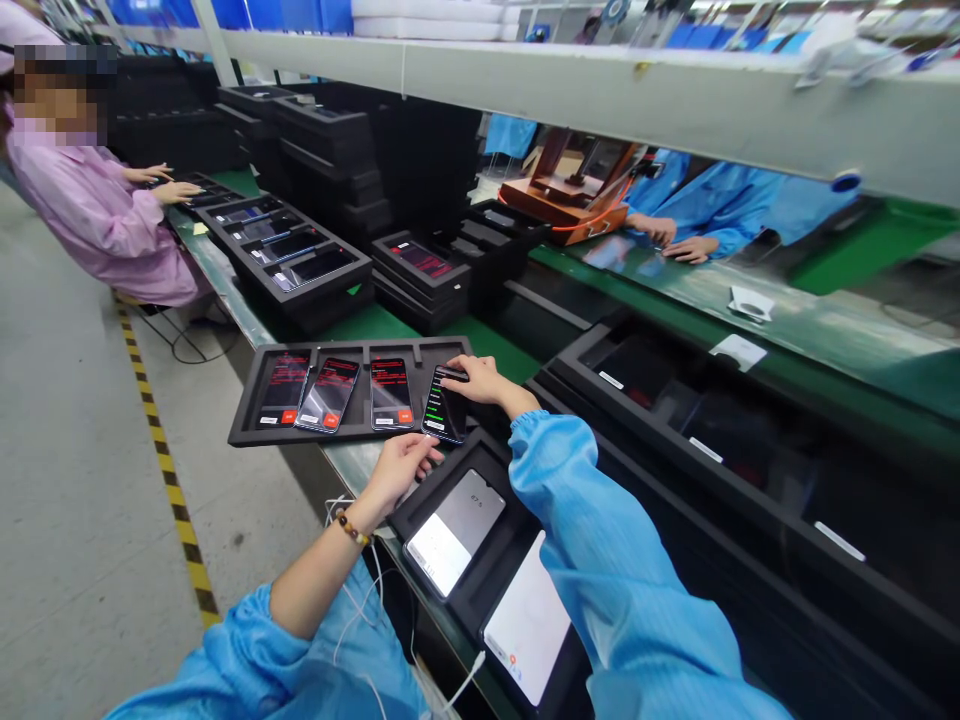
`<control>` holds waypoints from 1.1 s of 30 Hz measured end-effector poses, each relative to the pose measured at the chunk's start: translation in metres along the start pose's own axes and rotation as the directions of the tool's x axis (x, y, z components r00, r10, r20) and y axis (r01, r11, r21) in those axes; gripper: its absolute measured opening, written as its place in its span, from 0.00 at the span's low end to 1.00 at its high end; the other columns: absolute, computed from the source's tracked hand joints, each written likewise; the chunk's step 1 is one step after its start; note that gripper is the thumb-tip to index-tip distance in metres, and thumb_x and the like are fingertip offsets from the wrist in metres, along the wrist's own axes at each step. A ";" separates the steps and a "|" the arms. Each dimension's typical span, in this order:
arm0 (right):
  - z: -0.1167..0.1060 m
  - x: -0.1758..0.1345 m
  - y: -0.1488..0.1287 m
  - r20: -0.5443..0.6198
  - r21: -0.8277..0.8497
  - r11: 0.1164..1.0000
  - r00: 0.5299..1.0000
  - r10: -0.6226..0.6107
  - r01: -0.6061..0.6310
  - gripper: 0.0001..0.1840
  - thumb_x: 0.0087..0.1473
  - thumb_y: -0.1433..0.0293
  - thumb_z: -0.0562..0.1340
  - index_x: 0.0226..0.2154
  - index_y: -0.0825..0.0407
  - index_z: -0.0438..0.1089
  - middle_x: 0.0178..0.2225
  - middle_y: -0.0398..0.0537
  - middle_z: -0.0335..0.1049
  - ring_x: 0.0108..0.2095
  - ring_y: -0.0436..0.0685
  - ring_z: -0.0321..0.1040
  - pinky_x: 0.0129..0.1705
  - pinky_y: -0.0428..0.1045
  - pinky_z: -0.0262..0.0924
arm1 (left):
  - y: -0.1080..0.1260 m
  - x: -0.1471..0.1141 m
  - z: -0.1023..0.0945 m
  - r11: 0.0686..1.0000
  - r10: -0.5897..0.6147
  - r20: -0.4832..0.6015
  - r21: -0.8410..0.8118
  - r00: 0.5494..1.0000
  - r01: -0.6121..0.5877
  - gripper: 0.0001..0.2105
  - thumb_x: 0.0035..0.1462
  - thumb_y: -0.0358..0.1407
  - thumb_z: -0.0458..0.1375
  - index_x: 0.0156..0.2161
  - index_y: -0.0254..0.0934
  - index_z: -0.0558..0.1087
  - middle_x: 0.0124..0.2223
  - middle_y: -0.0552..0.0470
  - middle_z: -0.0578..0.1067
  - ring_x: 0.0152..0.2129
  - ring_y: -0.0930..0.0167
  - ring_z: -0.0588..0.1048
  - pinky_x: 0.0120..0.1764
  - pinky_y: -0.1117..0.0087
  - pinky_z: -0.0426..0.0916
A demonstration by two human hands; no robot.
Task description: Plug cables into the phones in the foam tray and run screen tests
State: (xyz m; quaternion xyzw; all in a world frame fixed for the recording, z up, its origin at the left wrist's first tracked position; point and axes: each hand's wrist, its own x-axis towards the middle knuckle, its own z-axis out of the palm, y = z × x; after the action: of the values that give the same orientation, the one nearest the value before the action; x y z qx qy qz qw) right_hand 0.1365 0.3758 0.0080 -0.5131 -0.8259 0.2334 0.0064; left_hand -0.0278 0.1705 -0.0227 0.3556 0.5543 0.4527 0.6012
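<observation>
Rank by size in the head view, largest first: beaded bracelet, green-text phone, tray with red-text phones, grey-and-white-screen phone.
1. Tray with red-text phones
2. Grey-and-white-screen phone, perhaps only because it's nearer than the next
3. Green-text phone
4. Beaded bracelet

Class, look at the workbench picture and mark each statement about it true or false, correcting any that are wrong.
1. The right hand touches the phone with green text on its screen. True.
2. Nothing is worn on the left wrist. False: the left hand has a beaded bracelet at its wrist.
3. The tray just beyond the left hand holds only two phones with red text. False: three phones with red text lie in that tray.
4. The right arm's sleeve is blue. True.
5. The floor stripe is red and white. False: the floor stripe is yellow and black.
</observation>
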 end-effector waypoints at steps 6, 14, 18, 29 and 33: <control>0.003 -0.003 0.003 0.004 0.043 0.999 1.000 -0.007 0.007 0.37 0.64 0.46 0.67 0.67 0.45 0.68 0.63 0.56 0.72 0.69 0.72 0.55 0.71 0.64 0.53 | 0.009 -0.001 0.003 0.998 -0.056 0.045 0.016 0.997 0.055 0.16 0.60 0.46 0.70 0.42 0.34 0.83 0.40 0.41 0.87 0.28 0.71 0.74 0.30 0.73 0.64; -0.004 -0.012 0.001 0.089 0.097 0.995 0.996 0.009 -0.018 0.51 0.52 0.38 0.74 0.70 0.42 0.65 0.65 0.56 0.68 0.73 0.71 0.49 0.74 0.61 0.51 | 0.012 -0.004 0.011 0.997 -0.050 0.008 0.055 0.999 0.050 0.11 0.64 0.43 0.66 0.39 0.34 0.79 0.42 0.40 0.87 0.30 0.70 0.74 0.32 0.73 0.62; -0.007 -0.014 -0.002 0.103 0.106 0.994 0.995 0.011 -0.022 0.58 0.44 0.38 0.78 0.70 0.42 0.65 0.67 0.56 0.66 0.75 0.72 0.47 0.75 0.62 0.50 | 0.012 -0.005 0.012 0.996 -0.047 -0.005 0.070 0.999 0.048 0.12 0.64 0.44 0.66 0.41 0.34 0.80 0.43 0.40 0.87 0.31 0.70 0.74 0.32 0.72 0.62; -0.004 -0.017 -0.008 0.077 0.143 0.988 0.996 0.045 -0.055 0.46 0.59 0.39 0.68 0.69 0.46 0.66 0.67 0.58 0.66 0.76 0.71 0.44 0.74 0.63 0.51 | 0.013 -0.004 0.017 0.996 -0.017 -0.007 0.085 1.000 0.017 0.15 0.63 0.45 0.67 0.44 0.32 0.84 0.41 0.41 0.88 0.30 0.69 0.72 0.36 0.70 0.65; -0.003 -0.018 -0.009 0.054 0.157 0.986 0.998 0.042 -0.050 0.42 0.60 0.38 0.66 0.66 0.45 0.68 0.67 0.58 0.67 0.76 0.71 0.45 0.73 0.64 0.53 | 0.010 -0.002 0.021 0.998 -0.003 -0.031 0.069 1.000 0.005 0.16 0.62 0.47 0.68 0.41 0.33 0.83 0.42 0.41 0.88 0.29 0.69 0.71 0.37 0.69 0.65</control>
State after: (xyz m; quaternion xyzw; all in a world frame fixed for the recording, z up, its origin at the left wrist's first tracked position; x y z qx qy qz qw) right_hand 0.1383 0.3581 0.0189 -0.5240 -0.7926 0.3111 0.0211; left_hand -0.0084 0.1733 -0.0094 0.3680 0.5796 0.4376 0.5806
